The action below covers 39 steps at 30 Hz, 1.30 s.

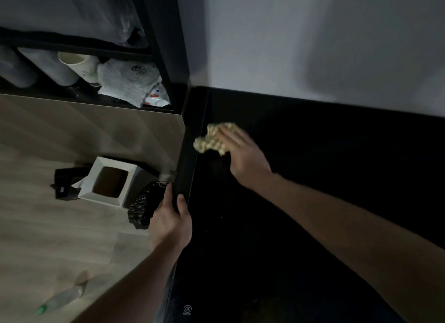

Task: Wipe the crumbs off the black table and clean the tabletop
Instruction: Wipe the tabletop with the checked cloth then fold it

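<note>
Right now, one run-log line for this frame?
phase: wiping | right hand: fingers flat, pressing cloth on black table near far left corner | left hand: grips table's left edge | crumbs: few specks visible

Glossy black table, right half of the frame, set against a pale wall. On it: one crumpled beige waffle-weave cloth near its upper left corner; a few pale crumbs, scattered at centre.

Light wood-grain floor, left half of the frame. On it: white square-topped bin with dark opening; crinkled black plastic bag just beside it; clear plastic bottle with green cap, lying flat at lower left.
</note>
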Available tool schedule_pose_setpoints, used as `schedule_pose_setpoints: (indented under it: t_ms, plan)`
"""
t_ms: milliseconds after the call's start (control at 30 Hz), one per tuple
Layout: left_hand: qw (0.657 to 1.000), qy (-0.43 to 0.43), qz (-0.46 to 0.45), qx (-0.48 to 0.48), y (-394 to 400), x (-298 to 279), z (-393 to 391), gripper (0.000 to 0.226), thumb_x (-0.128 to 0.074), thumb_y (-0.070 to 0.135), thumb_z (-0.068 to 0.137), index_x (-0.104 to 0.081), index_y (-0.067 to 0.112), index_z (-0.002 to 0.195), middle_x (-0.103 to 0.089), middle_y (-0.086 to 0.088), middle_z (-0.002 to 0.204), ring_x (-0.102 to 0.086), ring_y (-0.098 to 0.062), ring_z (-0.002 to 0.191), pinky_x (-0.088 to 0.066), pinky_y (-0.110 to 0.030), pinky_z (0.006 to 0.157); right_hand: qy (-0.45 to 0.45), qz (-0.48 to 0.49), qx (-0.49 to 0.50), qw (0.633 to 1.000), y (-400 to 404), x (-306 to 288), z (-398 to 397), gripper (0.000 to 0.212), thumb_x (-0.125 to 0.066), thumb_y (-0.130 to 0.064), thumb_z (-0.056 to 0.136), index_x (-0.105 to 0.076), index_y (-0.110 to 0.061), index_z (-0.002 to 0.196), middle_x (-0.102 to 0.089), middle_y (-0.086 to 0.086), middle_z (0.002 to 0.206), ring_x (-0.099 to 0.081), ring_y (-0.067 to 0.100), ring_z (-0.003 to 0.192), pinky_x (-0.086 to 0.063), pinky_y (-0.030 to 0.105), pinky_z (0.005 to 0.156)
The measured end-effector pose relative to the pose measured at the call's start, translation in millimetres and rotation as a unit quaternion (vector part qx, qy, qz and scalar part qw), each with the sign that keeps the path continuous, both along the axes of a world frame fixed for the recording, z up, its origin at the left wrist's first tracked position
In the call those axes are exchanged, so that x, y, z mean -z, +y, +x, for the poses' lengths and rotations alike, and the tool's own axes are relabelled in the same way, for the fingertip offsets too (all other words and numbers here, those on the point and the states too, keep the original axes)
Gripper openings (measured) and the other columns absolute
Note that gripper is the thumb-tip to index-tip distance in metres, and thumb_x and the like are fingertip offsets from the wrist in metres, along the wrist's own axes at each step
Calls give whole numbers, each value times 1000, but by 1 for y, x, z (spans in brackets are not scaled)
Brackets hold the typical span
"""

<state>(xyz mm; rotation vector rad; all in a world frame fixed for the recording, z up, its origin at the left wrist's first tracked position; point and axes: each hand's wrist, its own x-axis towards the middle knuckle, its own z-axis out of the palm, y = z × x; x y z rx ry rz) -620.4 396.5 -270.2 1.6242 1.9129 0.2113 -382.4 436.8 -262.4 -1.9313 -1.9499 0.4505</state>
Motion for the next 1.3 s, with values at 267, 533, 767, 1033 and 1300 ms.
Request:
schedule_pose_setpoints:
  t_ms: [267,533,767,1033,1300]
  plan:
    - [1000,-5,9,6,0,0,0,54,-34,48,100,-31,38,153,-68,-13,125,-64,-39,109,-53,-46,90,-50,-26,4,998,26,13,-29,58,-46,-18,99,-45,-19,157,-40,0,165,-28,32,156,-15,49,130]
    - [1000,-13,1,17,-2,-3,0,53,-32,47,102,-30,37,154,-67,-14,127,-62,-41,113,-51,-47,91,-3,-59,-174,983,-161,9,-55,62,-54,-16,91,-50,-31,152,-43,-10,162,-23,22,158,-11,46,131]
    - [1000,-9,4,13,-1,-3,0,54,-32,47,102,-31,35,154,-66,-15,128,-61,-42,114,-50,-48,91,145,-57,-196,968,-248,2,-53,51,-55,-2,101,-57,-24,147,-45,-12,161,-30,14,157,-34,45,125]
    - [1000,-8,10,12,-1,-1,1,51,-33,46,102,-32,36,153,-66,-13,127,-63,-41,111,-49,-46,91,46,31,86,995,-44,-14,55,78,-43,12,71,-62,-12,143,-53,10,155,-44,32,147,-27,42,128]
    - [1000,-9,7,8,-2,-1,0,51,-33,47,102,-32,36,153,-68,-13,125,-63,-39,111,-50,-46,91,-95,-80,175,977,22,21,61,59,-44,-43,103,-39,-27,159,-27,-6,171,-13,35,160,-9,59,128]
